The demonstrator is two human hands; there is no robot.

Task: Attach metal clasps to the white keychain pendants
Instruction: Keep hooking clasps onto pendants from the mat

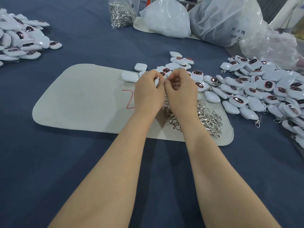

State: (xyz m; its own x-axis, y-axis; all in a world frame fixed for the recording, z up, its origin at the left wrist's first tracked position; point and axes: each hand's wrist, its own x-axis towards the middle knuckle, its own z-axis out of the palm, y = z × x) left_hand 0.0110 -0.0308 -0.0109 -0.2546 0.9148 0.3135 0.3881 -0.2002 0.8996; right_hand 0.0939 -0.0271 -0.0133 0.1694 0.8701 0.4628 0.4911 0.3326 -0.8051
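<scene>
Well under way, I judge: the left hand (148,93) grips a glossy white plastic pendant (156,82) over the blue desk's (82,162) centre, while the right hand (180,91) pinches a silver metal clasp (166,97) against it. Clasped pendants (271,91) heap at three o'clock; loose clasps (207,116) wait at five.

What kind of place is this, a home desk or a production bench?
Most likely a small assembly workshop bench: heaps of identical white pendants, a loose pile of metal clasps on a grey mat, and bulk plastic bags of stock at the back.
</scene>
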